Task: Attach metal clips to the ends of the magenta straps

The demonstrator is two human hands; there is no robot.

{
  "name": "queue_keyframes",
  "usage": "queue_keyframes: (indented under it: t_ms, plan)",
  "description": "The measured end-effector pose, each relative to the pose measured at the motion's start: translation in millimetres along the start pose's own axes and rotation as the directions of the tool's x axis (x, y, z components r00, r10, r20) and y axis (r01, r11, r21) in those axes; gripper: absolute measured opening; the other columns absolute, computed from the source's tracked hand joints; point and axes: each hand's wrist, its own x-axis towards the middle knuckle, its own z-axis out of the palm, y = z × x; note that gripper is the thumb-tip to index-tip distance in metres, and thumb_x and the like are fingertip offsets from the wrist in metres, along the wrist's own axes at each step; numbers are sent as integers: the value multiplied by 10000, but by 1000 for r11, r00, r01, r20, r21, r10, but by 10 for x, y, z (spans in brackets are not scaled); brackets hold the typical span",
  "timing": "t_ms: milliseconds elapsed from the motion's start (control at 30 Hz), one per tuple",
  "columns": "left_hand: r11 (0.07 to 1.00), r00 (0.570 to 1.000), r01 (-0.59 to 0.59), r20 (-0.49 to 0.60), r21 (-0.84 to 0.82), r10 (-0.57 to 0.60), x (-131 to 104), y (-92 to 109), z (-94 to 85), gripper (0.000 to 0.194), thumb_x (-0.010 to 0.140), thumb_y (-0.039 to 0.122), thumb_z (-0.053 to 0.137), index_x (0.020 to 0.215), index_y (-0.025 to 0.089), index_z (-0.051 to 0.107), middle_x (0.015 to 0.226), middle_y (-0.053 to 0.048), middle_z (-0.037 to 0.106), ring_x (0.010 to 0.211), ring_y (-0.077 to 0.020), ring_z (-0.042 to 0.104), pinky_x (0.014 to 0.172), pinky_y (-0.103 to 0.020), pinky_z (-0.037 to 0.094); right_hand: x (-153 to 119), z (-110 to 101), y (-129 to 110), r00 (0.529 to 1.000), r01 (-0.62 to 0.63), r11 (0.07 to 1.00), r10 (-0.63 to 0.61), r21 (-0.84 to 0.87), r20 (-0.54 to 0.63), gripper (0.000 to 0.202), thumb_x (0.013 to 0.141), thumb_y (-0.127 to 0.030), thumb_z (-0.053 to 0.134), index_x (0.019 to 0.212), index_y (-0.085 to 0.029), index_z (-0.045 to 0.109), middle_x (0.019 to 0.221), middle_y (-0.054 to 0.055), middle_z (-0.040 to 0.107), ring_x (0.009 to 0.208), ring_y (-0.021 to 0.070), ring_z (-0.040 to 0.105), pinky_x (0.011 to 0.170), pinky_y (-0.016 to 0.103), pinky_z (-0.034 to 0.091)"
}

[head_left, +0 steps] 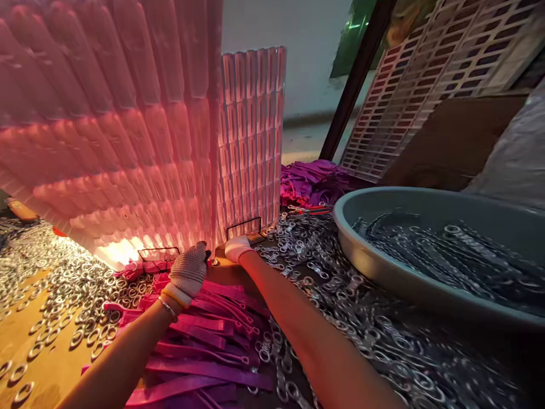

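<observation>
My left hand [187,274], in a knitted glove with dark fingertips, is closed at the lower corner of a large clear moulded plastic tray [123,142] that stands upright. What lies inside its fingers is hidden. A black wire stand [159,255] is beside it at the tray's foot. My right hand [237,249], in a white glove, is curled at the base of a second upright plastic tray [251,136], against another black wire stand [244,227]; its grip is hidden. Below both hands lie magenta straps [200,329] with small loops at their ends.
Loose metal rings [91,318] cover the table at left. Metal swivel clasps [310,267] heap up at right, beside a large grey basin [353,238] holding more metal pieces. Purple straps [317,176] pile up behind. White grid panels [404,108] and cardboard [460,142] lean at back right.
</observation>
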Motion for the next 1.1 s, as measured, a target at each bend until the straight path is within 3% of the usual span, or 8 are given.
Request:
queue_keyframes:
  t_ms: [133,267,400,633,767,967,1100]
  plan:
    - [992,994,97,-36,-76,-100,204,-321,137,403,948,177,496,1351,183,488,1153,-117,696,1129,-215,645,934,-295,483,-107,-46,37,999,-9,997,7,-72,-37,336,937,-373,608,1207,-172,603,1263,92,597,1132,251,584,964,497,488]
    - [988,990,129,-49,-84,-133,273,-317,369,607,923,147,502,1499,146,313,1219,-163,665,1148,-233,635,933,-300,480,-201,-52,86,993,-19,997,9,-80,-119,349,942,-393,596,1209,-169,603,1269,95,595,1153,257,574,987,511,468]
    - [974,979,205,6,-94,-205,258,-298,496,753,916,148,479,1576,190,121,1239,-174,654,1121,-256,649,900,-325,489,-209,-63,88,988,-31,998,22,-60,-156,353,944,-388,595,1217,-165,597,1263,99,596,1118,245,592,958,484,493]
    - [978,979,187,-63,-88,-193,317,-318,405,617,949,228,480,1527,195,265,1154,-168,690,1115,-249,654,892,-316,489,-195,-94,186,994,6,998,-12,-60,-108,343,942,-382,600,1208,-166,600,1250,96,601,1099,239,600,938,473,507]
    - [980,981,184,-51,-73,-188,384,-294,406,621,950,249,495,1519,179,258,1127,-170,698,1114,-254,657,892,-324,489,-124,-87,118,998,3,996,-9,-89,-61,349,941,-384,600,1215,-167,598,1259,96,598,1115,246,594,954,487,496]
    - [981,983,172,-44,-85,-176,385,-277,464,685,921,193,519,1533,170,212,1175,-153,686,1136,-248,644,923,-331,482,-38,-71,-12,1000,27,992,-28,-127,-7,366,941,-393,598,1234,-175,591,1291,99,582,1148,257,577,978,507,478]
    - [982,986,118,-104,-146,-134,326,-276,472,634,899,140,512,1491,150,286,1206,-133,678,1080,-233,665,868,-311,504,-97,-93,16,998,63,988,-63,-142,5,346,942,-396,594,1207,-172,607,1273,98,594,1151,255,576,991,510,467]
